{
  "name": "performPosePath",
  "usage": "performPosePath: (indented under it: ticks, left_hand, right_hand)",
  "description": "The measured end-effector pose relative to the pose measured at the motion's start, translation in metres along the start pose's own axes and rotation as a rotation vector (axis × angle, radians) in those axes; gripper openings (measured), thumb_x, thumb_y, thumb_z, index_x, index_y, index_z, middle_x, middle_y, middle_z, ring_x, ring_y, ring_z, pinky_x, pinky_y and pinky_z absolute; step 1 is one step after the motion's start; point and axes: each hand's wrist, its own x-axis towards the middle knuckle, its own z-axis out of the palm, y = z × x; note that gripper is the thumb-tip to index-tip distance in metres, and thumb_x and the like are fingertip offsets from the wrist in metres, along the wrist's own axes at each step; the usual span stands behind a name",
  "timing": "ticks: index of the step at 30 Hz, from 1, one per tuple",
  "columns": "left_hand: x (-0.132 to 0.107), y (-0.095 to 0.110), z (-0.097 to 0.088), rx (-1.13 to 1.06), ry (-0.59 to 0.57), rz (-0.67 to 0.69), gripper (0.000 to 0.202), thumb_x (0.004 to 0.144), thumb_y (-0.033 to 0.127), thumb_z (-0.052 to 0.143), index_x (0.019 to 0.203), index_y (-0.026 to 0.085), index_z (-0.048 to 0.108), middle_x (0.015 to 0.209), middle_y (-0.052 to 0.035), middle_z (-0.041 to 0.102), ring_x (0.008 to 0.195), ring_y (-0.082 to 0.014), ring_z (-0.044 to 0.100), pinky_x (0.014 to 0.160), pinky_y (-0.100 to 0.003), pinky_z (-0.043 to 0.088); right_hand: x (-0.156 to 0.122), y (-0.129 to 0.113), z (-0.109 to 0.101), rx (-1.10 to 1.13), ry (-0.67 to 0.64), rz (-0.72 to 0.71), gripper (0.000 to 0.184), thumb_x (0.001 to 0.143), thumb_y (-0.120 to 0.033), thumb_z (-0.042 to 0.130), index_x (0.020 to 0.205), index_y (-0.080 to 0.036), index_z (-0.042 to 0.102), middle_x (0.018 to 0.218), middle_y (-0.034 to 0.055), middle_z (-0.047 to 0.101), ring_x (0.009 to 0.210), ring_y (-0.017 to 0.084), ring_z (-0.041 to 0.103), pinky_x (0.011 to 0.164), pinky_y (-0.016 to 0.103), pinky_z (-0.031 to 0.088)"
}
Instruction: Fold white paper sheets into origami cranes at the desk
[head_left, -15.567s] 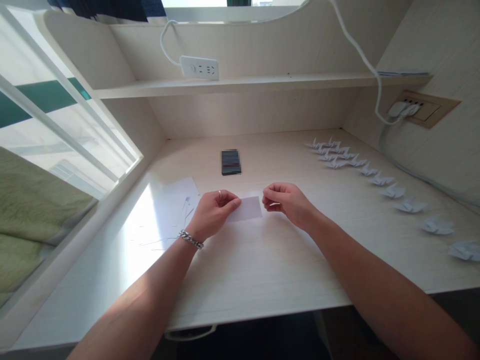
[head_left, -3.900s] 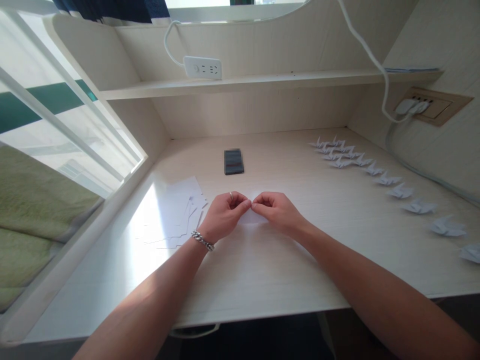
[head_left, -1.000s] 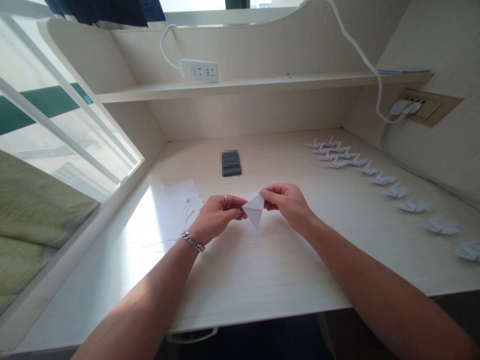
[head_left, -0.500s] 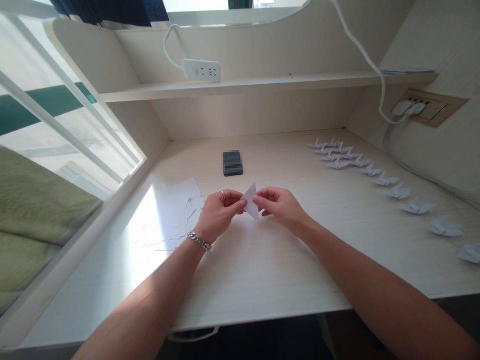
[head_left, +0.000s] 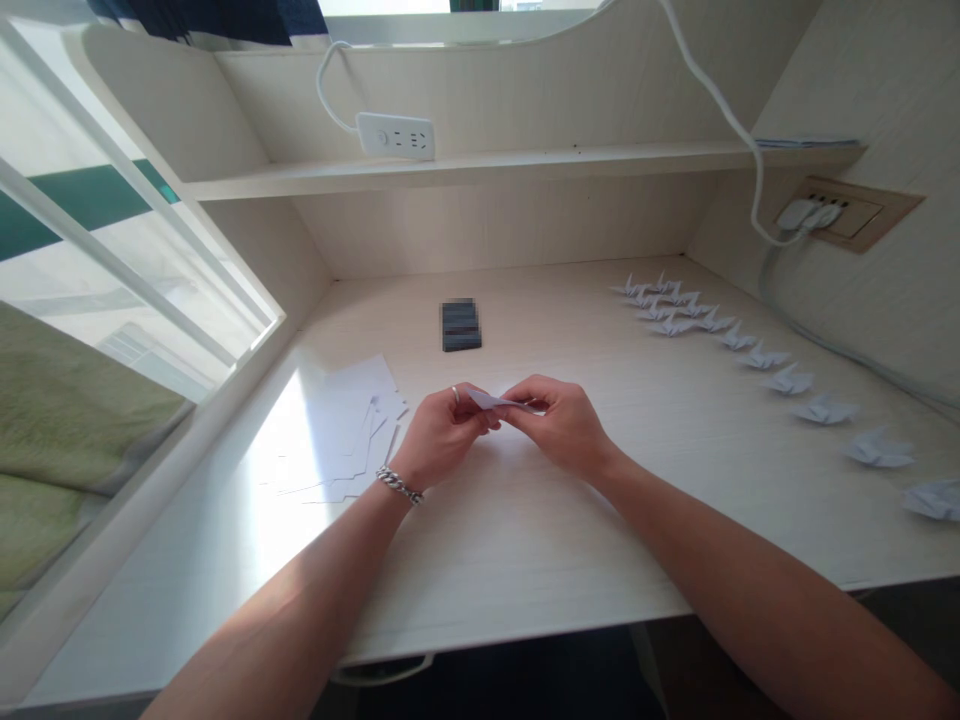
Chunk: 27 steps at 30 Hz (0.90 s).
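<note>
A small folded piece of white paper (head_left: 487, 400) is pinched between both hands, just above the middle of the desk. My left hand (head_left: 444, 428), with a ring and a chain bracelet, grips its left side. On the right side, my right hand (head_left: 561, 415) closes thumb and fingers on the same paper. It is seen nearly edge-on, and the fingers hide part of it. Left of my left hand lie flat white paper sheets (head_left: 352, 400), partly in bright sunlight.
Several white paper cranes (head_left: 789, 379) stand in a line along the desk's right side. A dark pixelated rectangular object (head_left: 460, 326) lies beyond my hands. A white power strip (head_left: 396, 136) sits on the shelf (head_left: 510, 172), and a cable (head_left: 720, 95) runs to the wall socket (head_left: 859, 212).
The folded paper has turned from showing a broad pointed face upright to lying nearly flat and edge-on. Both hands have kept hold of it. The view has shifted slightly.
</note>
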Motion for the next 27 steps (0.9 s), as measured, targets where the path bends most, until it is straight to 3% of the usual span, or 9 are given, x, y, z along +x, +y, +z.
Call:
performPosePath:
  ticks: [7,13,18,27]
  left_hand:
    - [-0.0001,-0.0024,-0.0013,-0.008,0.011,0.045,0.014,0.081,0.027,0.068,0.075,0.015,0.067,0.075,-0.0052,0.069,0.074,-0.0149,0.065,0.072,-0.028,0.052]
    - [0.0013,-0.0051,-0.0046,-0.033,0.028,-0.053,0.016,0.081,0.030,0.068,0.083,0.014,0.065,0.077,-0.0059,0.071,0.072,-0.0154,0.067,0.068,-0.028,0.053]
    - [0.0015,-0.0045,-0.0054,0.013,0.043,-0.074,0.018,0.079,0.031,0.070,0.077,0.014,0.067,0.073,-0.0052,0.070,0.069,-0.0138,0.065,0.065,-0.026,0.052]
    - [0.0006,-0.0030,-0.0056,-0.104,0.054,-0.096,0.022,0.078,0.033,0.073,0.084,0.013,0.069,0.075,-0.0066,0.071,0.070,-0.0155,0.067,0.066,-0.027,0.054]
  right_hand:
    - [-0.0007,-0.0017,-0.0002,0.002,-0.013,-0.052,0.009,0.081,-0.027,0.068,0.078,-0.025,0.075,0.079,0.0021,0.073,0.078,0.019,0.066,0.073,0.031,0.049]
    - [0.0008,0.0010,-0.0031,-0.066,-0.049,0.048,0.016,0.084,-0.035,0.065,0.084,-0.023,0.076,0.079,0.0027,0.073,0.074,0.019,0.064,0.068,0.030,0.046]
    - [0.0009,0.0022,-0.0047,-0.090,-0.114,0.080,0.018,0.084,-0.035,0.064,0.082,-0.022,0.076,0.072,0.0010,0.071,0.070,0.018,0.062,0.066,0.029,0.044]
    - [-0.0008,0.0030,-0.0025,0.000,-0.036,0.037,0.013,0.083,-0.028,0.066,0.088,-0.024,0.078,0.079,0.0010,0.076,0.074,0.019,0.068,0.071,0.030,0.050]
